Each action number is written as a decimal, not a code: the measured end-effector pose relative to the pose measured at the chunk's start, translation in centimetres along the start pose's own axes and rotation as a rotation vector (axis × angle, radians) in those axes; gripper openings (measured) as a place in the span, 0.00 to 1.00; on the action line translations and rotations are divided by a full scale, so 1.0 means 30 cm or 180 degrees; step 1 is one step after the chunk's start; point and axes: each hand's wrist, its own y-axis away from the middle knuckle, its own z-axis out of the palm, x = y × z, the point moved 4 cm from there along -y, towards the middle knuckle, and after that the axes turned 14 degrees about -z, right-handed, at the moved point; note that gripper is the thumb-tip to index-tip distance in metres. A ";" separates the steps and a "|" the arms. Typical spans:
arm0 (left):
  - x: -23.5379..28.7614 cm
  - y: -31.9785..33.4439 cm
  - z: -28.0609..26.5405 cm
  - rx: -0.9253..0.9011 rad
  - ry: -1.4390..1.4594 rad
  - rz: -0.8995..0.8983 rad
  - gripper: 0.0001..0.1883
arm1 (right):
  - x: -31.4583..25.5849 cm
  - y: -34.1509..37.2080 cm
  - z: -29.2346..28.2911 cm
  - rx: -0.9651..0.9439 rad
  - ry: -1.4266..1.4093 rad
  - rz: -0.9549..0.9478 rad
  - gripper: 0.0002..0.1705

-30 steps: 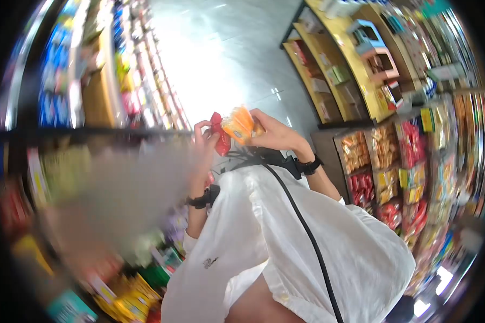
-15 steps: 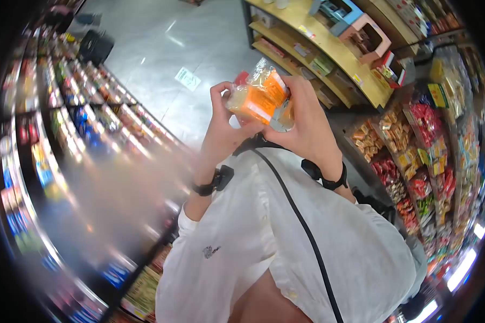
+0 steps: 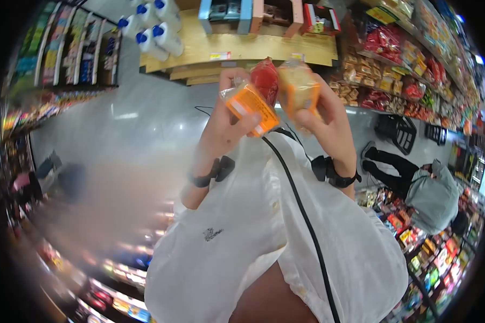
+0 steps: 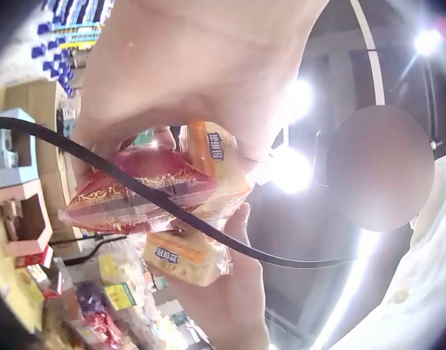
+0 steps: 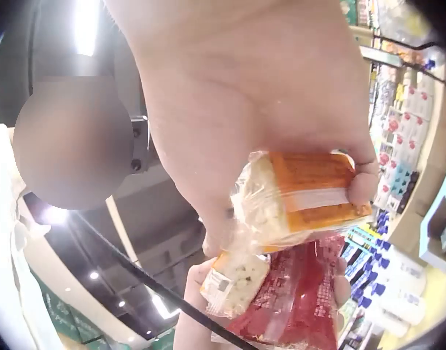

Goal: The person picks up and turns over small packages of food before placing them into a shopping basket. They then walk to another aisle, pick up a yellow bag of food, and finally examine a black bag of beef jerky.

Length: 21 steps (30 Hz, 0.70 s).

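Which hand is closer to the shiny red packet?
The left. The left hand holds the red packet along with one orange packet; the right hand is off to its right, holding another orange packet.

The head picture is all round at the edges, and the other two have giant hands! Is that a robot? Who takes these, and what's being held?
No robot here: those are a person's own bare hands. The big picture comes from a camera worn on the head, looking down past the white shirt. The other two come from cameras worn on the wrists, so the nearest hand looks huge. The left hand holds an orange packet and a red packet. The right hand holds a second orange packet, a bit blurry in the head picture. Beyond the hands, a pale wooden shelf carries blue-capped bottles, a blue box and a pink box.
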 end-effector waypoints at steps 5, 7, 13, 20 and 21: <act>0.096 -0.222 0.013 -0.0615 0.0139 -0.0173 0.32 | -0.020 -0.067 -0.054 0.0969 -0.0787 0.0032 0.48; 0.097 -0.292 0.009 -0.0783 0.0095 -0.0312 0.33 | -0.003 -0.079 -0.089 0.1173 -0.0640 0.0074 0.50; 0.039 -0.434 0.075 -0.0998 0.0243 -0.0479 0.34 | 0.038 -0.046 -0.188 0.1488 -0.0336 0.0215 0.49; 0.015 -0.528 0.259 -0.0780 0.0029 -0.0742 0.32 | 0.079 0.072 -0.456 0.1679 -0.0450 0.0550 0.40; 0.005 -0.542 0.293 -0.0702 0.0013 -0.0749 0.32 | 0.121 0.127 -0.548 0.1628 -0.0331 0.0678 0.39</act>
